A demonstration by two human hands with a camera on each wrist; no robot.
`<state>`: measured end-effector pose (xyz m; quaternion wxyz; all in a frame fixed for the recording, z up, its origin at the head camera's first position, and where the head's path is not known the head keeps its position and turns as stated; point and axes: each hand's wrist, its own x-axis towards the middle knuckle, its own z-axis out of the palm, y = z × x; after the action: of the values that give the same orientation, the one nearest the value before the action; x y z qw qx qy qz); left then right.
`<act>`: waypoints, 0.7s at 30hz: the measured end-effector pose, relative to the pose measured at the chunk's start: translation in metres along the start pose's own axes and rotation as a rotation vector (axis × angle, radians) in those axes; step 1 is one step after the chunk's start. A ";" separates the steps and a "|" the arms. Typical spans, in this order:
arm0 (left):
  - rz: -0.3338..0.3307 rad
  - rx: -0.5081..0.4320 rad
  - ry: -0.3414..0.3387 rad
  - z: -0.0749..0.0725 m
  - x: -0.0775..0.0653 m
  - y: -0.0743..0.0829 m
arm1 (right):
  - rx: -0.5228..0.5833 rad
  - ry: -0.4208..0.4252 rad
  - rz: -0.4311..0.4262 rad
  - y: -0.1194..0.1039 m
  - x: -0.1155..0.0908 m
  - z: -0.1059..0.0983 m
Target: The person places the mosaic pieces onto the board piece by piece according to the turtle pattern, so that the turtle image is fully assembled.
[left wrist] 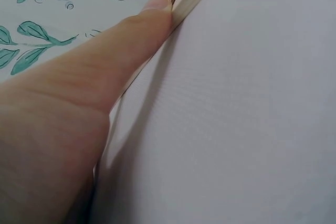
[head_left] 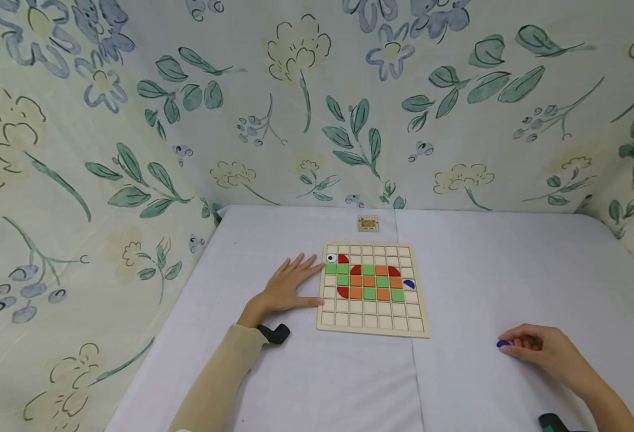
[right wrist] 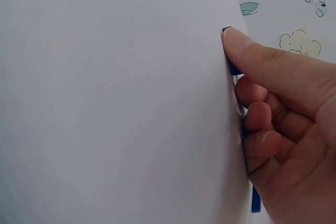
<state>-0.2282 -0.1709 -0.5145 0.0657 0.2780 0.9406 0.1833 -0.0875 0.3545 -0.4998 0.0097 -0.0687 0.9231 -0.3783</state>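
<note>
The wooden grid board (head_left: 372, 321) lies on the table, with red, green and orange pieces laid in a pattern on it. A white eye piece (head_left: 331, 258) sits at its upper left, and a blue half-round piece (head_left: 409, 284) at the right. My left hand (head_left: 284, 289) is spread flat at the board's left edge, its thumb (left wrist: 142, 27) touching that edge. Off to the right, my right hand (head_left: 546, 348) pinches a small blue piece (right wrist: 235, 68) between thumb and forefinger, low over the cloth. The other fingers of that hand are curled.
A small pattern card (head_left: 368, 224) lies beyond the board. White cloth (head_left: 473, 270) covers the table, and a floral curtain (head_left: 274, 144) stands behind and at the sides. Under the right hand's heel, another blue piece (right wrist: 256, 200) shows in the right wrist view.
</note>
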 end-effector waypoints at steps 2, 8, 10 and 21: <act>0.000 -0.001 -0.004 0.000 0.000 0.000 | -0.013 0.006 -0.002 0.000 0.000 0.001; 0.006 -0.005 0.000 -0.001 -0.001 0.000 | -0.073 0.028 0.029 -0.007 0.001 0.003; 0.003 0.003 0.000 -0.002 -0.001 0.001 | -0.083 0.041 0.027 -0.011 0.002 0.005; -0.001 0.020 -0.008 -0.001 0.000 0.000 | -0.069 0.106 -0.092 -0.059 0.022 0.019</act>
<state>-0.2280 -0.1714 -0.5132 0.0670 0.2789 0.9423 0.1727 -0.1007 0.2970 -0.4714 -0.0591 -0.0912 0.9307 -0.3493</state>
